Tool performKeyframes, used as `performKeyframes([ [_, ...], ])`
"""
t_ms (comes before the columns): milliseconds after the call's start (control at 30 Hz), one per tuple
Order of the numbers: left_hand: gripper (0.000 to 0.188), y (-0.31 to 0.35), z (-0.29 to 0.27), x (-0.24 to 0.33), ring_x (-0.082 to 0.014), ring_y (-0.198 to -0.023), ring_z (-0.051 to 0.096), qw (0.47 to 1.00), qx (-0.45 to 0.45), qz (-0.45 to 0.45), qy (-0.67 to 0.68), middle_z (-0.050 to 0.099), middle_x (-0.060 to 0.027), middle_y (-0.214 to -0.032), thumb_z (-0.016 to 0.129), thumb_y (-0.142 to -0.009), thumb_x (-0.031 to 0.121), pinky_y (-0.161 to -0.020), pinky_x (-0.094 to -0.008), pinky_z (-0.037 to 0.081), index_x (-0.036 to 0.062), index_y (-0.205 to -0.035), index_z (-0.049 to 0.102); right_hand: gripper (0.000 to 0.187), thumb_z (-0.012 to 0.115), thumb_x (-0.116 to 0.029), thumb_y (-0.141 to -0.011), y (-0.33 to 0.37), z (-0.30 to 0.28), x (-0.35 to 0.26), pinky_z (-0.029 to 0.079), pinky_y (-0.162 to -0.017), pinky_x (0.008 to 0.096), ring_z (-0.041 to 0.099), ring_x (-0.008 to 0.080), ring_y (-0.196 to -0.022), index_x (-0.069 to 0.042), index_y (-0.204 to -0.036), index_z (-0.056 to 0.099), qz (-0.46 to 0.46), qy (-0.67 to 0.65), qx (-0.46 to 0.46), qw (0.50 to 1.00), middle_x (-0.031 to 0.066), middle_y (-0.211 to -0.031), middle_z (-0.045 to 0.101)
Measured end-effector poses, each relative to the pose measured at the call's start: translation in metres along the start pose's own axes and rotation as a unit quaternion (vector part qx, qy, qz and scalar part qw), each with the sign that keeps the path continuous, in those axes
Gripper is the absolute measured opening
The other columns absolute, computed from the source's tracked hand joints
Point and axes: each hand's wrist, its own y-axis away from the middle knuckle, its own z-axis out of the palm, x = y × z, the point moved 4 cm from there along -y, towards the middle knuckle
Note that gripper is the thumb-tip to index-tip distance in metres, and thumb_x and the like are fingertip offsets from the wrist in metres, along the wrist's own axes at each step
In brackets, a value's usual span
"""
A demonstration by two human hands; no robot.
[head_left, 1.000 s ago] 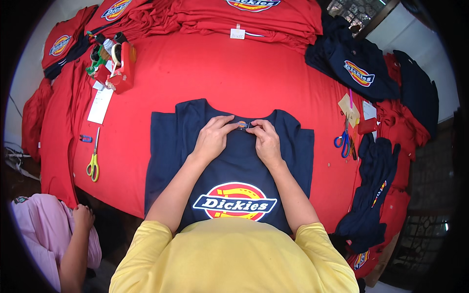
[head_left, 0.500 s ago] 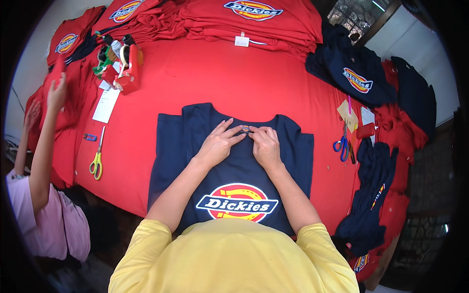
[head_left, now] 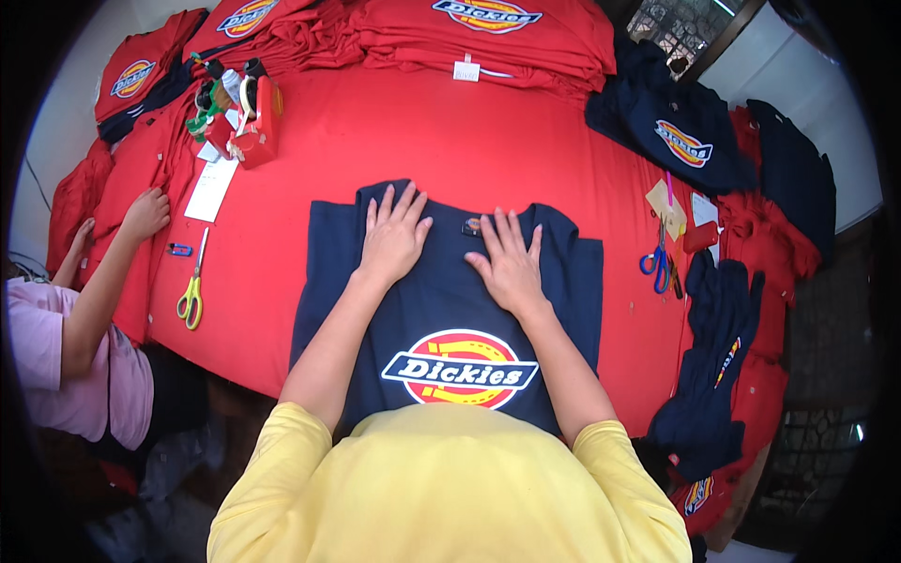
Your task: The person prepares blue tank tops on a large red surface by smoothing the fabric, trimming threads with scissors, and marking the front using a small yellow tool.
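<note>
A navy T-shirt [head_left: 441, 305] lies spread on the red-covered table [head_left: 413, 131] before me, its neckline at the far side and a large red, yellow and white printed emblem [head_left: 460, 369] near my body. My left hand [head_left: 392, 235] rests flat on the shirt left of the neckline, fingers spread. Flat as well, my right hand [head_left: 509, 258] presses on the fabric right of centre, thumb out to the side. Close to its fingertips sits a small neck label [head_left: 471, 226] at the collar. Neither hand grips anything.
Red shirt stacks [head_left: 488, 47] line the far edge. Navy shirts [head_left: 671, 141] lie to the right, near blue-handled scissors [head_left: 656, 263]. At left are yellow-handled scissors [head_left: 191, 300], a thread snipper [head_left: 179, 250] and a red tape dispenser [head_left: 255, 131]. A co-worker's hand [head_left: 147, 212] touches red fabric.
My hands have let go of the neck label, moved apart and flattened on the shirt. The co-worker's raised hand has come down onto the red fabric.
</note>
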Motion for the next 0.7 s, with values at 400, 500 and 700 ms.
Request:
performKeyframes([
  [400, 0.046, 0.11, -0.077, -0.001, -0.0347, -0.117, 0.052, 0.994, 0.074, -0.049, 0.057, 0.054, -0.0158, -0.129, 0.067, -0.086, 0.012, -0.097, -0.0432, 0.043, 0.0041, -0.13, 0.055, 0.045, 0.053, -0.029, -0.098, 0.069, -0.042, 0.049, 0.02, -0.116, 0.0518, 0.028, 0.0354, -0.144, -0.011, -0.139, 0.051, 0.178, -0.135, 0.061, 0.973, 0.0151, -0.153, 0.035],
  [500, 0.038, 0.158, -0.098, -0.011, -0.0333, -0.105, 0.054, 0.992, -0.014, -0.127, 0.019, 0.057, -0.0139, -0.115, 0.07, -0.084, 0.014, -0.089, -0.0419, 0.044, 0.0049, -0.119, 0.058, 0.036, 0.062, -0.019, -0.092, 0.121, -0.066, 0.046, 0.036, -0.103, 0.0475, 0.047, 0.0339, -0.124, -0.01, -0.127, 0.059, 0.199, -0.056, 0.062, 0.976, 0.0129, -0.133, 0.051],
  [700, 0.029, 0.229, -0.123, -0.032, -0.0338, -0.101, 0.055, 0.975, 0.045, -0.213, 0.036, 0.059, -0.013, -0.104, 0.071, -0.082, 0.011, -0.087, -0.0425, 0.044, 0.0036, -0.108, 0.06, 0.031, 0.072, -0.022, -0.084, 0.214, -0.085, 0.044, 0.039, -0.094, 0.0459, 0.051, 0.0321, -0.11, -0.006, -0.11, 0.062, 0.341, -0.048, 0.05, 0.937, 0.0121, -0.113, 0.056],
])
